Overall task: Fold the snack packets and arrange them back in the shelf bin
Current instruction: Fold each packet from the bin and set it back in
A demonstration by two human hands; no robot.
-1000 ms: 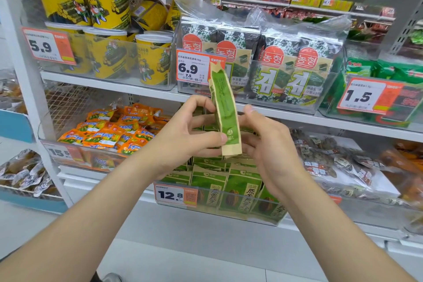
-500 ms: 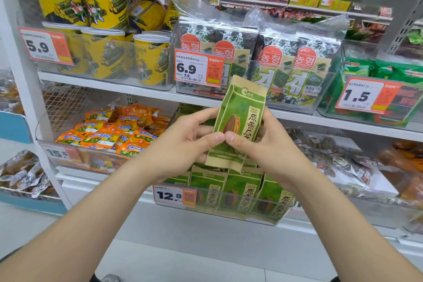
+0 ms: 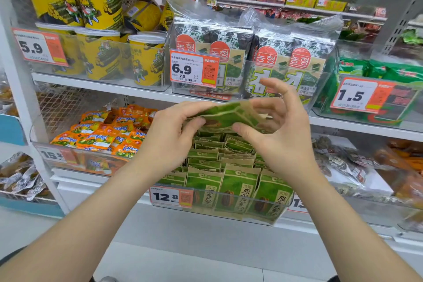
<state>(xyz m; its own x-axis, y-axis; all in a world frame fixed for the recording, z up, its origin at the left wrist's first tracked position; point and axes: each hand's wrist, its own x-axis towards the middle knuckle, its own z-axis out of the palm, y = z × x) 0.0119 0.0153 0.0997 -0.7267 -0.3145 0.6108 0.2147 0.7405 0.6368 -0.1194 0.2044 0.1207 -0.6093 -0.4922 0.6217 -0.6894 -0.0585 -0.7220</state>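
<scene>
Slippage is the first worry: the green packet (image 3: 229, 114) lies almost flat in the air above the far rows of the shelf bin (image 3: 217, 193), held only at its two ends. The left hand (image 3: 169, 137) pinches the left end between thumb and curled fingers, a narrow, firm hold. The right hand (image 3: 283, 139) has its thumb under the near edge and some fingers behind the right end, but its upper fingers stand spread and clear of the packet, so that side looks weaker. If the fold is pressed while that pinch is loose, the packet could twist out and drop onto the stocked packets (image 3: 235, 185), or past the bin's near wall to the floor (image 3: 206, 258). A crease seems to run across the middle, though blur leaves that unsure; stiff paper may spring open unless it is pressed flat. The bin looks tightly filled, with no plain gap, so forcing this packet in could tip the upright rows or crumple their tops. Hard squeezing might also burst the seal.
</scene>
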